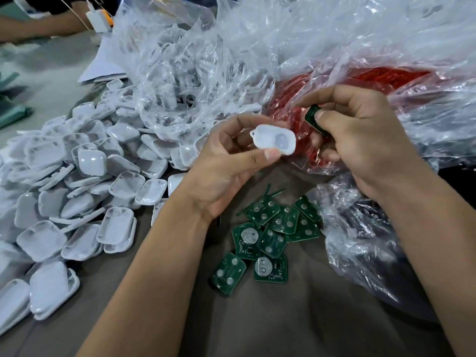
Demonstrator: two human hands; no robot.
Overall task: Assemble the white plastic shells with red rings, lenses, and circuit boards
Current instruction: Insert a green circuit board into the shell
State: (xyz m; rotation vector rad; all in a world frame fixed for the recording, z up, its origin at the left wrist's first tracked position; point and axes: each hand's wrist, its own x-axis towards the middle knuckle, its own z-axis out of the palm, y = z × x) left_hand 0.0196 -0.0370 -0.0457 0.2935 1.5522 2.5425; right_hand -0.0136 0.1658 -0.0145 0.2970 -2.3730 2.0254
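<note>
Shell [273, 139] held up over the table, pinched in the left hand [226, 163]: thumb tip against its lower edge, the other fingers curled behind its upper side. White, slightly translucent plastic, rounded-rectangular, with a small loop tab at its left corner; hollow side faces the camera, and two round, greyish shapes sit close together in the recess. Whether these are lenses or moulded holes cannot be told. Right hand [360, 140] just beside it, fingers curled, thumb and forefinger pinching a green circuit board [313, 119] seen nearly edge-on, dark green with a lighter rim; shell and board are close but apart. Below the hands, on the brown table [283, 318], a loose cluster of boards [268, 238]: green, rounded-rectangular, most showing three round silvery pads, two showing a larger silver disc and small dark parts. To the left, a wide heap of white shells [85, 191], some hollow side up, some smooth back up, spilling from a crumpled clear plastic bag [185, 81]. Behind the right hand, another clear bag [386, 60] holding a mass of red parts [386, 76], single rings not distinguishable. Further clear bag [360, 228] with dark contents lower right. Another person's forearm [38, 24] at top left.
</note>
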